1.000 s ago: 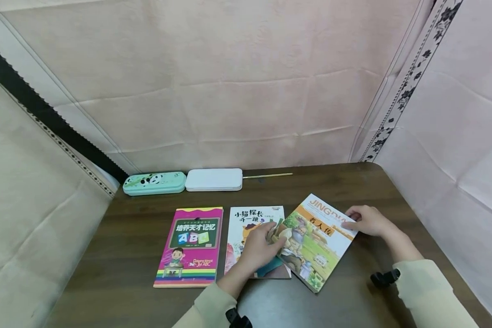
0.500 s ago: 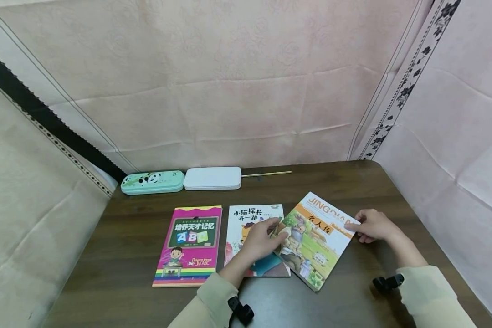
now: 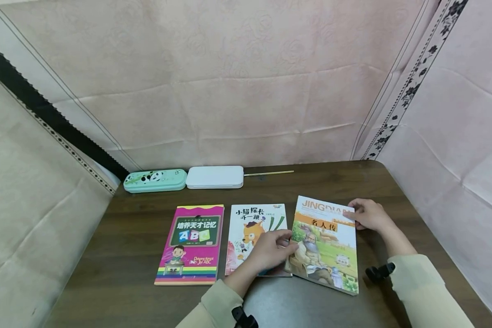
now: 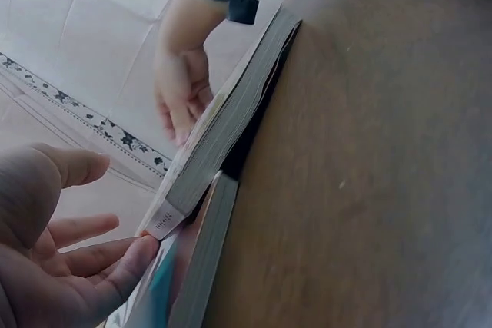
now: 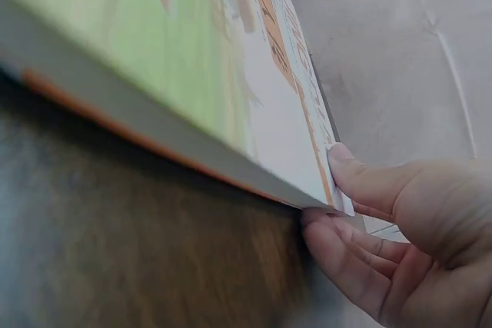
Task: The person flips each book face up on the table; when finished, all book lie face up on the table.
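A thick paperback book with an orange band and a green garden picture lies at the right of the row, its left edge overlapping a white cat-picture book. My right hand pinches its upper right corner, thumb on the cover and fingers curled underneath. My left hand pinches the left edge of the same book at its spine, as the left wrist view shows close up. The hand and forearm cover part of the cat book. Dark gaps show beneath the thick book's edge.
A pink ABC book lies to the left on the brown table. Along the back edge stand a mint panda pencil case, a white case and a thin stick. Cloth walls enclose the table.
The thick book has turned from a slant to nearly upright, its lower end swinging right. My left hand has moved right with its edge. More of the cat book's cover shows.
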`<action>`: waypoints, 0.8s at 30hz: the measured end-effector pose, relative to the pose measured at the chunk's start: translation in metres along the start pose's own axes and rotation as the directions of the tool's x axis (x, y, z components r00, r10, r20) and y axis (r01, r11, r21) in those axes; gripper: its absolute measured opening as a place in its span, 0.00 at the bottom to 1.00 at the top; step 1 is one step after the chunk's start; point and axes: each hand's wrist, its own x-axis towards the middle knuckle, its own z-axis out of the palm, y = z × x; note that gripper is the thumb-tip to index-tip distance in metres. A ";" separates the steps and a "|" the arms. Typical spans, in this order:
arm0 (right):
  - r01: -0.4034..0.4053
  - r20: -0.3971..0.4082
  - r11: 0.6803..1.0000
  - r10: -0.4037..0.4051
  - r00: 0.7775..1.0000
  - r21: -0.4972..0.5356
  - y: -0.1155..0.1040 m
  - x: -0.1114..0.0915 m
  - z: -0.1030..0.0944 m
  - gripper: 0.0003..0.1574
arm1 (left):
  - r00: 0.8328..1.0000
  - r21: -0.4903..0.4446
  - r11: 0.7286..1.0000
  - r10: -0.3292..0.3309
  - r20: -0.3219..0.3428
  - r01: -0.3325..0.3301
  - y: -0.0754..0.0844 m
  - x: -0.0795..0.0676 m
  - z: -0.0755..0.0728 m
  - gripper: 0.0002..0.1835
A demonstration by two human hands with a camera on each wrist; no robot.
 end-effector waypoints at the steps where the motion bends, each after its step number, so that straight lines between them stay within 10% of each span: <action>1: 0.004 -0.003 1.000 -0.004 1.000 -0.003 0.000 0.003 0.001 0.32 | 1.000 -0.009 1.000 -0.008 -0.002 0.008 0.000 -0.001 0.001 0.27; 17: 0.057 -0.032 0.995 -0.059 0.998 -0.084 -0.014 0.022 0.002 0.33 | 0.998 0.030 0.999 0.031 0.049 -0.033 0.007 -0.007 0.017 0.27; 24: 0.056 -0.178 0.985 -0.085 0.980 -0.160 -0.018 0.013 0.008 0.38 | 0.993 0.135 0.984 0.112 0.042 -0.117 0.000 -0.020 0.008 0.26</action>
